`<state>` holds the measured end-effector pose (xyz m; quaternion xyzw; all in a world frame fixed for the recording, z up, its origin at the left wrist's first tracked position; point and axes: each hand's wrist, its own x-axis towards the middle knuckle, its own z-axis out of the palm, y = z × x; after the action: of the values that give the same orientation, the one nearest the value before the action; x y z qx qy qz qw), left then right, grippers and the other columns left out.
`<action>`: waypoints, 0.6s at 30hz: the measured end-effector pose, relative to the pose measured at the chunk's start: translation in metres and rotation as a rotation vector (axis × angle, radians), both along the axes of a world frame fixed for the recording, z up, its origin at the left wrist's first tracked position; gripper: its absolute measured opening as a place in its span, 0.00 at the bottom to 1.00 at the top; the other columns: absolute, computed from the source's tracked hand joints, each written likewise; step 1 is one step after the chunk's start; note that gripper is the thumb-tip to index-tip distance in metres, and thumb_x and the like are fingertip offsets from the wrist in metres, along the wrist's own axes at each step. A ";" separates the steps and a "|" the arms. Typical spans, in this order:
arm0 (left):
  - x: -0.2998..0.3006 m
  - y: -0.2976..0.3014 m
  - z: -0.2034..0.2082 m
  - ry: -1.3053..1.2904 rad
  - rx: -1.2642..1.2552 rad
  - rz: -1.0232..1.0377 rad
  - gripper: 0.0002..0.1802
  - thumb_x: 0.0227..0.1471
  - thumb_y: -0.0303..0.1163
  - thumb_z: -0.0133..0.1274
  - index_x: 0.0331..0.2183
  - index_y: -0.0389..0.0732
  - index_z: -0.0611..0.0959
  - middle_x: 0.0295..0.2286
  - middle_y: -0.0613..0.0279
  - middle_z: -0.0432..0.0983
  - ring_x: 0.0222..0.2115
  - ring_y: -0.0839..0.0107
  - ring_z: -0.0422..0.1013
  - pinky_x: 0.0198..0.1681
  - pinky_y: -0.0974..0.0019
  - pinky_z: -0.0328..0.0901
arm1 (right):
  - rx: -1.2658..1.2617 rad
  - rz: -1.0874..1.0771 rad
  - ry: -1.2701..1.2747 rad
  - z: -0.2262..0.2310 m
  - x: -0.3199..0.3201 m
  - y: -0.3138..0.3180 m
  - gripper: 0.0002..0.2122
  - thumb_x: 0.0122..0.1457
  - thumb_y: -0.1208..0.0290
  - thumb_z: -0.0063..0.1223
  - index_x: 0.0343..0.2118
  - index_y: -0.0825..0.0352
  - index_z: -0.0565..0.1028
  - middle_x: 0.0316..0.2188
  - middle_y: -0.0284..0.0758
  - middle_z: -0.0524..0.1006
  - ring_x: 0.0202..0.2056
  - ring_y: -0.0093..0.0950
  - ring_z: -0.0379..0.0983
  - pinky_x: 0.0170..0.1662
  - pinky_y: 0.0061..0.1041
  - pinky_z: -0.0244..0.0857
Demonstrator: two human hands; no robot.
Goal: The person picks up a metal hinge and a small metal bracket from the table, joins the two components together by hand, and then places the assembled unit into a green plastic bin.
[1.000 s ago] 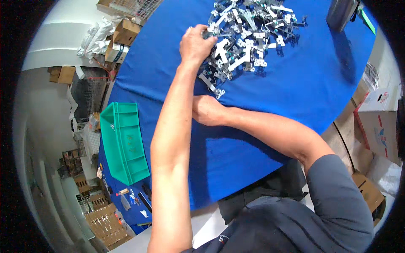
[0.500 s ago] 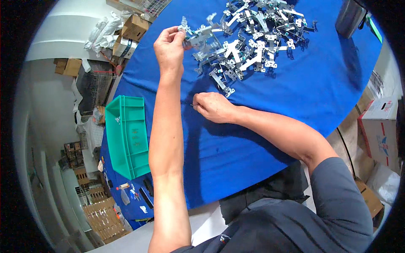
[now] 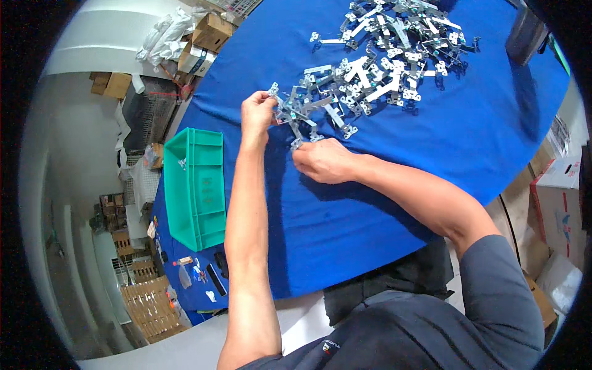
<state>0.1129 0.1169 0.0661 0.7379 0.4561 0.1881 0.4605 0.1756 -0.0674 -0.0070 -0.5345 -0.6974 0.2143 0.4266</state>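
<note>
left hand [image 3: 256, 117] pinches tangled metal brackets [image 3: 295, 113] at upper centre; right hand [image 3: 327, 161] meets their lower end, grip unclear; separating seems in hand, the next move calling for gentle, steady parting.

From my end I'd call this a workshop: identical metal brackets [image 3: 387, 90] lie heaped across the far part of a blue-covered desk [image 3: 456, 142], a green plastic crate [image 3: 206, 161] sits left, and cardboard boxes [image 3: 213, 32] stand stacked far left.
</note>
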 end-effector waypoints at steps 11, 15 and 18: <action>-0.023 0.003 -0.017 0.075 -0.275 -0.057 0.07 0.53 0.28 0.51 0.34 0.37 0.81 0.25 0.56 0.81 0.19 0.71 0.75 0.21 0.69 0.70 | 0.143 0.011 -0.005 -0.001 -0.004 0.000 0.08 0.59 0.67 0.49 0.30 0.68 0.72 0.31 0.42 0.75 0.36 0.43 0.76 0.35 0.44 0.69; -0.042 -0.015 -0.009 0.089 -0.343 0.000 0.07 0.50 0.28 0.52 0.29 0.35 0.81 0.22 0.58 0.79 0.16 0.73 0.73 0.17 0.70 0.67 | 0.044 -0.029 0.001 0.000 -0.002 -0.001 0.08 0.58 0.67 0.48 0.30 0.68 0.72 0.27 0.42 0.77 0.30 0.46 0.77 0.32 0.46 0.69; -0.055 -0.010 0.002 0.283 -0.218 -0.096 0.11 0.50 0.31 0.54 0.34 0.35 0.83 0.21 0.58 0.78 0.13 0.74 0.71 0.15 0.70 0.65 | 0.059 0.022 -0.122 0.003 -0.007 -0.003 0.08 0.57 0.68 0.49 0.31 0.68 0.71 0.26 0.43 0.77 0.28 0.46 0.78 0.30 0.47 0.70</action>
<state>0.0577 0.1066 0.0685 0.7236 0.4985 0.0096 0.4773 0.1688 -0.0708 -0.0038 -0.5262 -0.7338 0.1655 0.3965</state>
